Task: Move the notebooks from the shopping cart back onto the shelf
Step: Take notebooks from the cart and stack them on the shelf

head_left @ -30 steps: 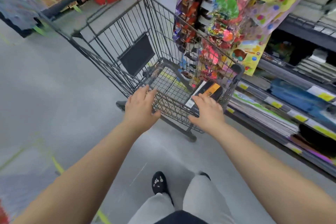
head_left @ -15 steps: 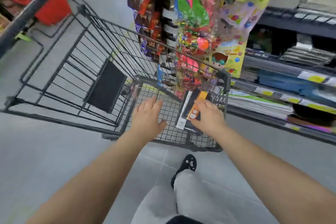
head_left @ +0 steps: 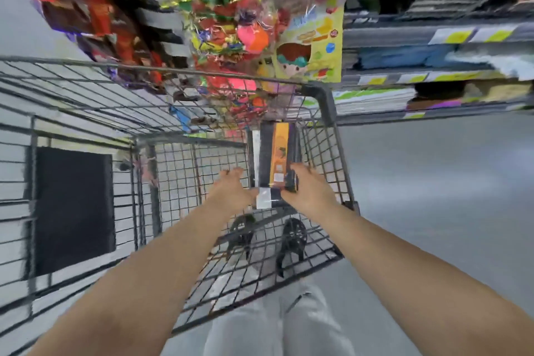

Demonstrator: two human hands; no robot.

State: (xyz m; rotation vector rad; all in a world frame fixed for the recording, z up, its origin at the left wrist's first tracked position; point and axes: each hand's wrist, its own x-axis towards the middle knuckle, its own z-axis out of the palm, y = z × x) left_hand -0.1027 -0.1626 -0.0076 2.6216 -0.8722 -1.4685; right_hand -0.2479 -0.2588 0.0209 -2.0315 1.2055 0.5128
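Notebooks (head_left: pixel 276 162) in the cart, both hands reaching for them.

Right hand (head_left: pixel 307 188) curls its fingers over the right edge of the dark stack near its close end; whether it truly grips is blurred. Left hand (head_left: pixel 231 188) is spread, fingers apart, its thumb side just beside the white label at the stack's near corner. The stack lies flat on the wire floor of the shopping cart (head_left: pixel 325 101), against its right wall. Beyond that wall, the shelf (head_left: pixel 433 78) carries stacked stationery, with hanging toy packets (head_left: pixel 231 29) to its left.
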